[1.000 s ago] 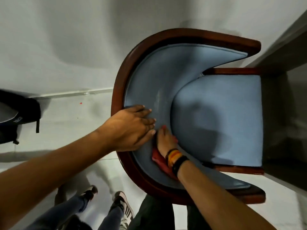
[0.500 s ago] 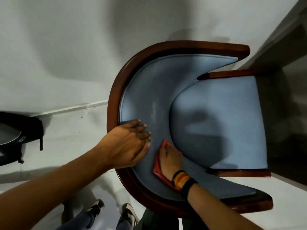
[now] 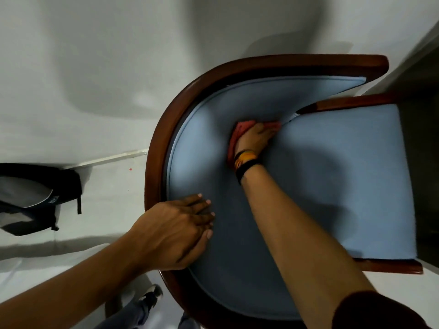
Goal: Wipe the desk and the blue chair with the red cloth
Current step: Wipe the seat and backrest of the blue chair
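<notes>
The blue chair (image 3: pixel 344 176) with a dark wooden frame fills the middle and right of the head view, seen from above. My right hand (image 3: pixel 255 138) presses the red cloth (image 3: pixel 240 131) against the curved blue backrest, close to the seam where backrest and seat meet. The cloth shows above and left of the hand; the rest is hidden under my palm. My left hand (image 3: pixel 180 231) lies flat with fingers together on the backrest's lower left, by the wooden rim (image 3: pixel 156 148), holding nothing. The desk (image 3: pixel 422 74) is only a dark edge at the far right.
A black and grey backpack (image 3: pixel 35 198) lies on the pale floor at the left. A white wall rises behind the chair. Someone's legs in jeans and a sneaker (image 3: pixel 149 295) stand on the floor beside the chair at the bottom.
My right hand has slid the red cloth from the near part of the backrest up to its far side. The view has moved closer. My left hand stays on the backrest.
</notes>
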The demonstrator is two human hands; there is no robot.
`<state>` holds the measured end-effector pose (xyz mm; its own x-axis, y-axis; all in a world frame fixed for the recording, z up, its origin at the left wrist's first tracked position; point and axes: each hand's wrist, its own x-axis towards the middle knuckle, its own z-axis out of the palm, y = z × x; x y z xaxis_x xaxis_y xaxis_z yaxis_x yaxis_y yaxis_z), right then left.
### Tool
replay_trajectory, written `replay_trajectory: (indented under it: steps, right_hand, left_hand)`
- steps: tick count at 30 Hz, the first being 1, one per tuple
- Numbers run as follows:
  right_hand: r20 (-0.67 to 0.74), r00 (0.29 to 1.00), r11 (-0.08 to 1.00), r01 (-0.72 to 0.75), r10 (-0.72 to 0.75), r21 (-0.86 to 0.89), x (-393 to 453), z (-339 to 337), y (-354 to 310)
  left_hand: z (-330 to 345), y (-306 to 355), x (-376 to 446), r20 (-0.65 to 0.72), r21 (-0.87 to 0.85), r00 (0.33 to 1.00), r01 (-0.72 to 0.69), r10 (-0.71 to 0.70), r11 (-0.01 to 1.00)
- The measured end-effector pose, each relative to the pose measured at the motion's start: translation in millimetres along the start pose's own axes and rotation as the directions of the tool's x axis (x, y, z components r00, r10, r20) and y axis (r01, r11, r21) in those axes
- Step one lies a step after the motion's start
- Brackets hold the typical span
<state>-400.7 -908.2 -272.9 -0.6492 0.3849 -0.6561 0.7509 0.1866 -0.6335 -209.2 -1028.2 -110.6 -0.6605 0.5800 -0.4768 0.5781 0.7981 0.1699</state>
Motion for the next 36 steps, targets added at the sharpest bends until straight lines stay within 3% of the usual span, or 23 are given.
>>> replay_trajectory:
  steps: [2,4,6,7,8,10,12,13,15,17,19,20,21,24,27,31,34,36]
  right_hand:
    - [0.188,0.959,0.973,0.226,-0.212,-0.053,-45.4,-12.6,41.7]
    - [0.524,0.787,0.884,0.449,-0.324,-0.128,-87.0,-46.5,95.4]
    - [0.813,0.556,0.698,0.651,-0.174,-0.296,-108.3,-107.2,148.8]
    - [0.861,0.507,0.614,0.694,-0.045,-0.377,-107.9,-142.3,170.4]
    - [0.834,0.549,0.572,0.669,0.051,-0.475,-101.1,-174.6,188.7]
    - [0.676,0.705,0.497,0.516,0.214,-0.697,-84.1,-216.5,198.1]
    - [0.558,0.742,0.368,0.434,0.371,-0.822,-74.8,-223.2,192.9]
    - [0.547,0.741,0.358,0.426,0.389,-0.831,-77.5,-212.2,187.5]
    - [0.445,0.821,0.465,0.256,0.358,-0.847,-80.1,-172.6,173.1]
    - [0.372,0.865,0.704,0.031,0.337,-0.709,-77.3,-116.6,151.7]
    - [0.283,0.874,0.874,-0.262,0.394,-0.408,-74.1,-62.2,115.2]
    - [0.258,0.858,0.894,-0.408,0.444,-0.184,-70.5,-42.4,93.1]
    - [0.237,0.867,0.889,-0.457,0.439,0.023,-62.3,-29.4,68.8]
    - [0.251,0.915,0.791,-0.400,0.316,0.462,-18.7,-16.2,-1.2]
    - [0.226,0.940,0.664,-0.341,0.256,0.665,11.3,-16.6,-40.1]
    - [0.163,0.984,0.679,-0.171,0.075,0.714,-21.7,-23.7,-41.4]
    - [-0.040,0.999,0.848,-0.001,0.027,0.530,-37.6,-9.9,-46.2]
    - [-0.064,0.998,0.913,0.013,0.015,0.407,-42.9,-2.8,-48.4]
  left_hand:
    - [-0.7,0.3,-0.9,0.016,-0.035,1.000,0.014,-0.013,0.999]
    - [-1.7,-0.1,-0.4,0.014,-0.056,1.000,0.020,-0.019,0.998]
    - [-3.3,0.1,-1.0,0.019,-0.087,1.000,0.008,-0.006,0.996]
    - [-3.7,-0.2,-1.8,0.016,-0.091,1.000,0.005,-0.004,0.996]
    - [-4.0,-0.5,-2.3,0.010,-0.089,1.000,0.003,-0.002,0.996]
    - [-4.3,-0.8,-3.0,0.008,-0.092,1.000,0.002,-0.001,0.996]
    - [-3.4,-2.2,-3.3,0.011,-0.114,1.000,-0.003,0.004,0.993]
    - [-2.8,-2.4,-3.4,0.007,-0.117,1.000,-0.003,0.004,0.993]
    - [-2.7,-2.3,-3.2,-0.003,-0.112,1.000,-0.006,0.005,0.994]
    - [-2.5,-1.8,-2.4,-0.021,-0.103,1.000,-0.010,0.007,0.995]
    - [-3.0,-1.4,-1.6,-0.048,-0.100,0.999,-0.016,0.011,0.995]
    - [-2.1,-1.6,-1.1,-0.056,-0.101,0.998,-0.021,0.016,0.995]
    - [-1.2,-1.6,-1.0,-0.059,-0.097,0.998,-0.026,0.020,0.995]
    - [2.1,-2.8,-0.7,-0.067,-0.086,0.997,-0.039,0.033,0.996]
    - [0.6,-3.1,-0.4,-0.056,-0.093,0.998,-0.044,0.039,0.995]
    - [-3.0,-2.3,-0.4,-0.028,-0.117,0.999,-0.031,0.028,0.993]
    - [-4.5,-2.9,0.4,-0.008,-0.142,1.000,-0.022,0.021,0.990]
    - [-6.4,-1.3,-0.6,-0.012,-0.141,1.000,-0.014,0.013,0.990]
